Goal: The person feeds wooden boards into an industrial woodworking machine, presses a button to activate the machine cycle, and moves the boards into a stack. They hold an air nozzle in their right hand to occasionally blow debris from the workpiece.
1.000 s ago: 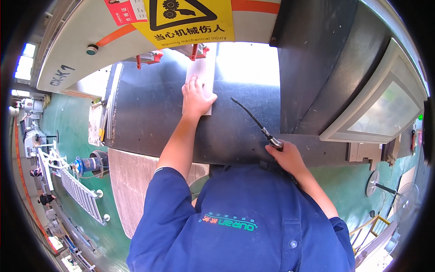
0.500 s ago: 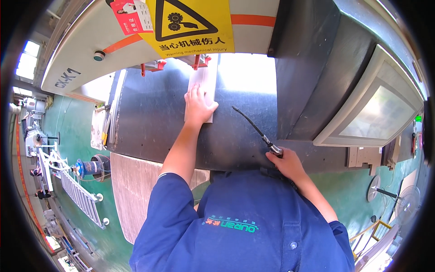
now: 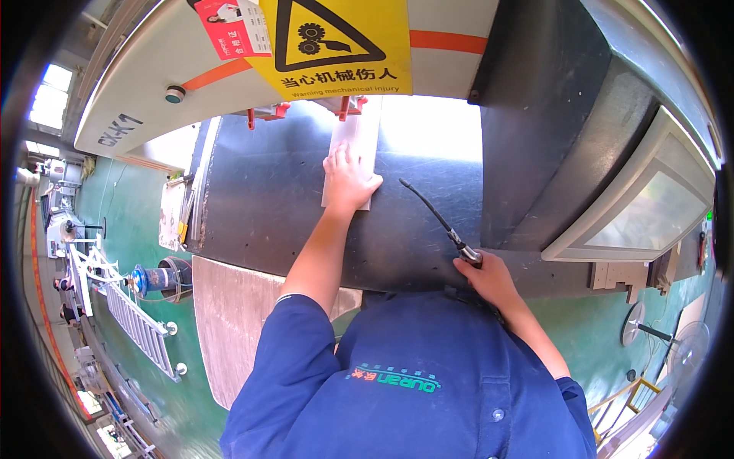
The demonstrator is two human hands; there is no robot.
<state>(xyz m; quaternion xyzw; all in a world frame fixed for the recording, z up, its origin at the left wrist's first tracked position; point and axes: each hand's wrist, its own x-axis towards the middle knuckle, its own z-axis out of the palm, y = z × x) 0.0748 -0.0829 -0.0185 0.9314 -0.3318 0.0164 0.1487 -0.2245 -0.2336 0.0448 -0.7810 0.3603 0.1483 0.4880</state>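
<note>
A long pale profile bar (image 3: 369, 138) lies on the dark machine table (image 3: 267, 199), its far end running in under the machine's hood. My left hand (image 3: 350, 180) lies across its near part, fingers over the top and thumb at the right edge. At the table's front edge, my right hand (image 3: 489, 277) is closed round an air blow gun (image 3: 463, 246) with a metal body and a thin, bent black nozzle. The nozzle tip points up and left, to the right of the bar and apart from it. Red clamps (image 3: 348, 107) hang over the bar's far part.
The white hood (image 3: 443, 65) with a yellow warning sign (image 3: 329, 46) overhangs the table's far side. A screen panel (image 3: 642, 206) juts out at the right. Left of me is a wooden board (image 3: 237, 321); beyond it stand a blue canister (image 3: 153, 279) and a white rack (image 3: 134, 321).
The whole view has shifted a little, so the scene sits slightly further right. Both hands keep their places, the left on the bar and the right on the blow gun.
</note>
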